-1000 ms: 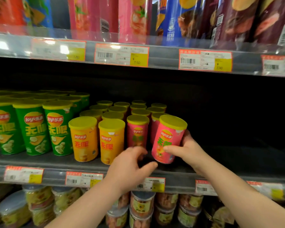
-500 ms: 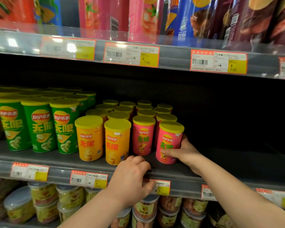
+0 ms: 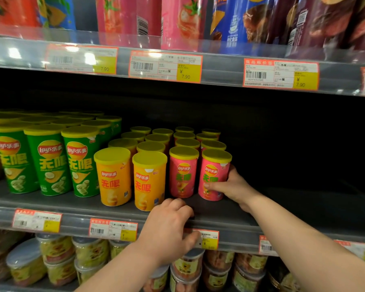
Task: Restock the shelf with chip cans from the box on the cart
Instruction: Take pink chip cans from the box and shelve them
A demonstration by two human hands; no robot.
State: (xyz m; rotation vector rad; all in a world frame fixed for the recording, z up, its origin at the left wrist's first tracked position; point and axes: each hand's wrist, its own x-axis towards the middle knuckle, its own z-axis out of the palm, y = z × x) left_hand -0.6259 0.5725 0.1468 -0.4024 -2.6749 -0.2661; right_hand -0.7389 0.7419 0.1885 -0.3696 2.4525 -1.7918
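Observation:
A pink chip can (image 3: 214, 175) with a yellow lid stands upright on the grey middle shelf (image 3: 72, 204), at the front of the rightmost pink row. My right hand (image 3: 233, 186) grips its lower right side, thumb across the front. A second pink can (image 3: 182, 172) stands just left of it. My left hand (image 3: 170, 227) rests on the shelf's front edge below the cans, fingers curled over the lip, holding no can. The box and cart are out of view.
Orange cans (image 3: 149, 182) and tall green cans (image 3: 51, 163) fill the shelf to the left. The shelf right of the pink can is dark and bare. Bags hang on the upper shelf (image 3: 219, 66); clear tubs (image 3: 185, 270) sit below.
My right hand brought the tilted pink can down and set it upright on the shelf in line with the row. My left hand dropped to the shelf's front edge.

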